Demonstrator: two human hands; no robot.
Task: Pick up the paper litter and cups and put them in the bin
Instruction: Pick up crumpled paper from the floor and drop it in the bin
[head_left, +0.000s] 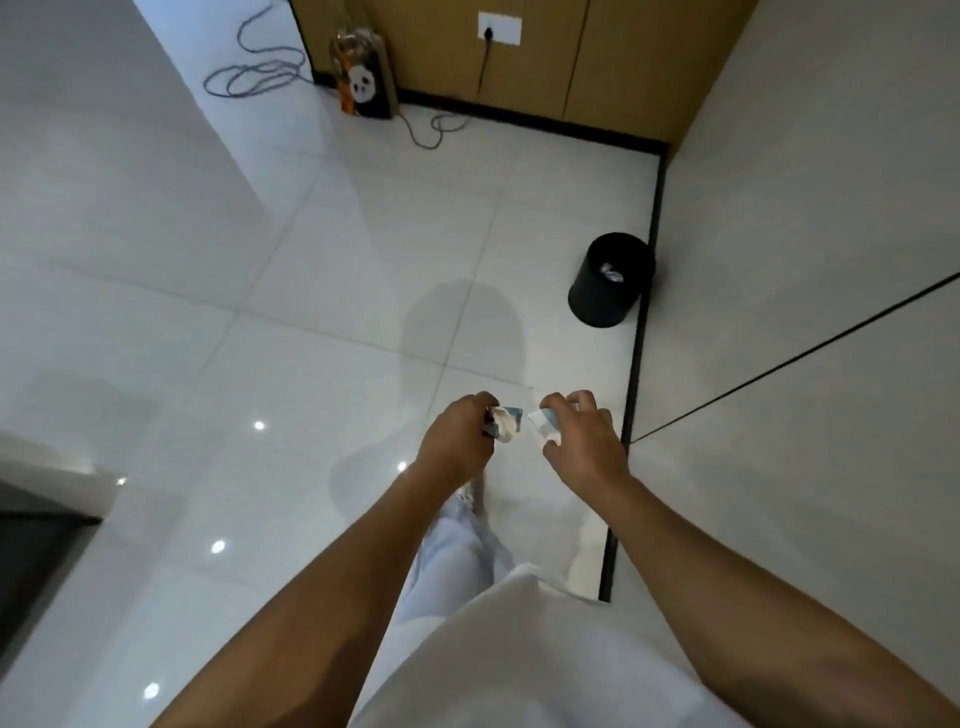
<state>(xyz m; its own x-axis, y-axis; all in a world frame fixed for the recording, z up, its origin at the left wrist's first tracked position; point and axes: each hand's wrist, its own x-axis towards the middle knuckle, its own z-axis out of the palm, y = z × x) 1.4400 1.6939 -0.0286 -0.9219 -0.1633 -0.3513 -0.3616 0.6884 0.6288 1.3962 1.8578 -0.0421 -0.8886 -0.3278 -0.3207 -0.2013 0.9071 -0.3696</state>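
My left hand (457, 436) grips a crumpled wad of paper (505, 425) that sticks out past the fingers. My right hand (582, 441) holds a small pale item (543, 422), paper or a crushed cup; I cannot tell which. Both hands are held out over the white tiled floor, close together. The black bin (592, 304) stands ahead and to the right, against the wall, with some crumpled paper (610, 273) inside.
A panda-print gift bag (363, 78) stands by the wooden cabinet at the back. A loose cable (254, 78) coils on the floor at the far left; another runs from the wall socket (498, 28). A dark furniture edge (36, 540) sits near left.
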